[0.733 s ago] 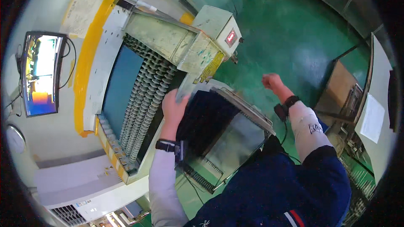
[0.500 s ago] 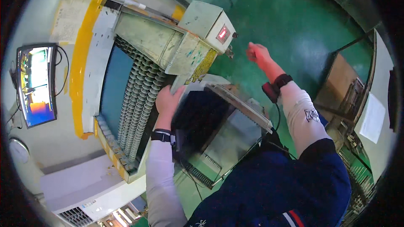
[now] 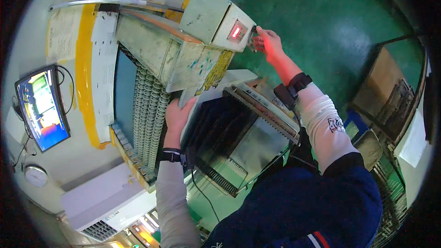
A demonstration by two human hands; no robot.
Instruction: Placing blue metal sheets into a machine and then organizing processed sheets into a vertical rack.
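At the front end of the roller machine, a pale control box (image 3: 206, 18) carries a small red-lit display (image 3: 236, 32) and a black knob (image 3: 254, 29). My right hand (image 3: 270, 45) reaches this knob with thumb and forefinger closed at it, the other fingers loosely curled. Below the box, my left hand (image 3: 177, 118) closes round the edge plate (image 3: 187, 96) of the machine, thumb up; some of its fingers are hidden. Beside that hand run several rows of ridged rollers (image 3: 150, 105), with a blue-grey sheet (image 3: 125, 94) behind them.
A slotted rack (image 3: 264, 110) holding dark upright panels (image 3: 220, 115) stands right of my left hand. A monitor (image 3: 43, 108) and a round clock (image 3: 36, 175) are at the left. Far right are a brown board (image 3: 374, 78) and a wire rack (image 3: 390, 193). Cables hang from both wrists.
My right hand has moved left from beside the control box onto its knob, and its fingers have changed from a loose fist. My left hand stays at the machine's edge. The view has shifted slightly.
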